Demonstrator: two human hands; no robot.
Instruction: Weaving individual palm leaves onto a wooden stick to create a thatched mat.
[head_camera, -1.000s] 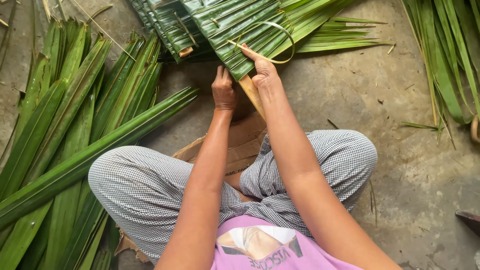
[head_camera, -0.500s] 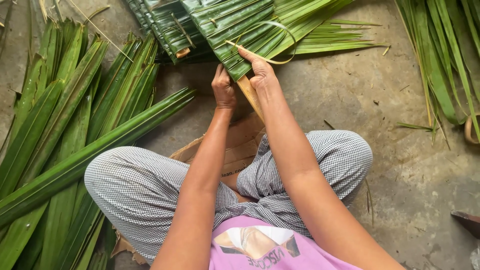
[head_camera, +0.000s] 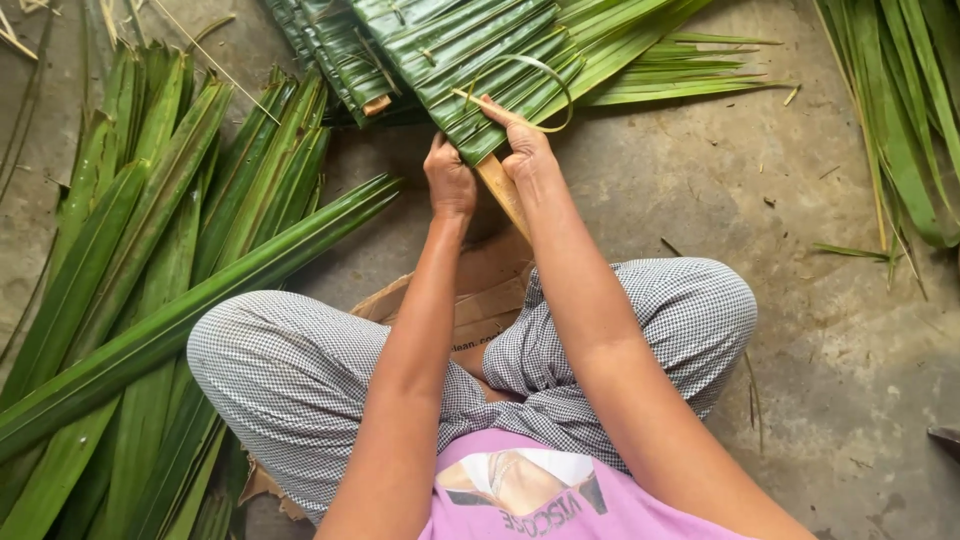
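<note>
Compared with 0.5 s before, almost nothing is different: both hands stay at the near edge of the leaf panel, and the right fingers have moved only a little along the strip.

The left hand (head_camera: 450, 180) is closed around the near edge of the folded palm leaf panel (head_camera: 470, 60), knuckles up, the forearm straight in front of the body. The right hand (head_camera: 520, 145) is beside it, thumb and fingers pinched on a thin pale strip (head_camera: 535, 85) that makes a loop over the panel. The wrist lies over a wooden stick (head_camera: 500, 190), which comes out from under the panel toward the person.

The panel lies on the concrete floor (head_camera: 700, 200), in front of the crossed legs in checked trousers (head_camera: 300, 370). A piece of cardboard (head_camera: 480, 290) is under the legs. Long loose palm leaves (head_camera: 150, 280) lie at the left, and more leaves (head_camera: 900, 100) at the far right.
</note>
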